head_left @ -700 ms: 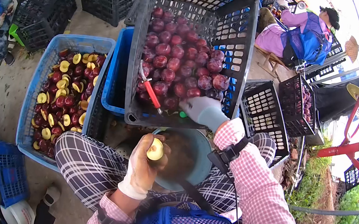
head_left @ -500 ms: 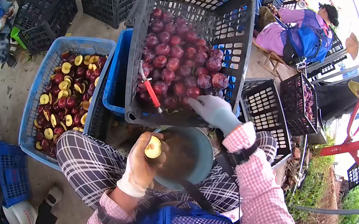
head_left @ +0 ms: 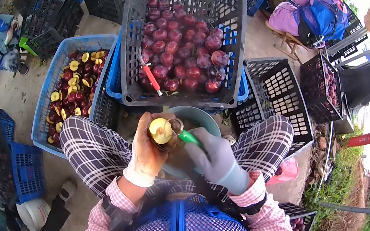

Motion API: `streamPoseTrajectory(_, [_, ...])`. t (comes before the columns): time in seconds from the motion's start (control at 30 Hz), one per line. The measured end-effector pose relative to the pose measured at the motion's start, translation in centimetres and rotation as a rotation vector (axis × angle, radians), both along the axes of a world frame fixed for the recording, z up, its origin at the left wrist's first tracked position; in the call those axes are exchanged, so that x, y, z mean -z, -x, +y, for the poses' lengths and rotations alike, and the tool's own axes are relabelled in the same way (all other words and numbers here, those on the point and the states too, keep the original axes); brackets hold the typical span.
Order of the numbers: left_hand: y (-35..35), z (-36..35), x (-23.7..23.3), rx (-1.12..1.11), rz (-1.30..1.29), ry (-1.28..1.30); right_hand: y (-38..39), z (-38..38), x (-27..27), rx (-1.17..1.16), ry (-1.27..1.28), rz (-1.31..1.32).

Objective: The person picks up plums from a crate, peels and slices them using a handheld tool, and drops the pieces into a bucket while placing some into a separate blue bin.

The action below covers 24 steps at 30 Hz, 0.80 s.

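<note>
A halved plum (head_left: 158,133) with yellow flesh sits cut side up in my gloved left hand (head_left: 144,155), its fingers wrapped round it. My gloved right hand (head_left: 217,157) is closed on a green-handled scoop (head_left: 189,138), whose ring-shaped metal head touches the plum's cut face. Below both hands is a blue-green basin (head_left: 205,122), partly covered by them. Beyond it a tilted black crate (head_left: 177,101) holds many whole plums (head_left: 184,43). A red-handled tool (head_left: 151,79) with a metal tip lies over the crate's near left part.
To the left a light blue crate (head_left: 45,93) holds halved plums. Empty black crates (head_left: 285,95) lean at the right, near a crate of plums (head_left: 322,86). Another person (head_left: 307,18) sits at the upper right. A pink bucket (head_left: 286,171) stands by my right knee.
My right hand has moved from the plums in the black crate down to my left hand. The green-handled scoop now shows at the halved plum. The view has shifted slightly.
</note>
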<state>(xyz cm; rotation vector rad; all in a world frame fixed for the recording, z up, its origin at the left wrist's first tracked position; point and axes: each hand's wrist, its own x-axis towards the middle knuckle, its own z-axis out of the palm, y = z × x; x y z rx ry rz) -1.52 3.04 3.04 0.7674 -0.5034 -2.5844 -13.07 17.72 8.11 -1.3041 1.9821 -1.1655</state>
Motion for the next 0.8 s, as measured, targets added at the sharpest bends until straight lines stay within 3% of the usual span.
streamPoseTrajectory(0.07, [0.2,0.6,-0.8,-0.003,-0.062,0.024,-0.9,0.0,0.8,0.044,0.044,0.221])
streamPoseTrajectory(0.2, [0.4,1.3,-0.5,-0.034,-0.060,0.059,-1.7,0.2,1.0,0.099,0.053,0.345])
streamPoseTrajectory(0.37, [0.7,2.3,-1.3,-0.088,-0.102,0.111,-2.0,0.3,1.2,0.068,-0.141,0.651])
streamPoseTrajectory(0.5, [1.1,2.8,-1.1,-0.120,-0.127,0.222,-2.2,0.5,1.4,0.034,-0.269,0.578])
streamPoseTrajectory(0.57, [1.2,2.7,-0.9,-0.125,-0.113,0.257,-1.7,0.7,1.2,0.039,-0.006,0.472])
streamPoseTrajectory(0.6, [1.1,2.5,-1.0,-0.105,-0.121,0.223,-1.5,0.8,1.2,0.039,-0.006,0.470])
streamPoseTrajectory(0.73, [1.4,2.6,-1.6,-0.128,-0.202,0.177,-0.8,0.5,1.2,0.175,0.100,0.628])
streamPoseTrajectory(0.8, [1.5,2.5,-1.4,-0.120,-0.208,0.183,-0.9,0.3,1.5,0.138,-0.026,0.670])
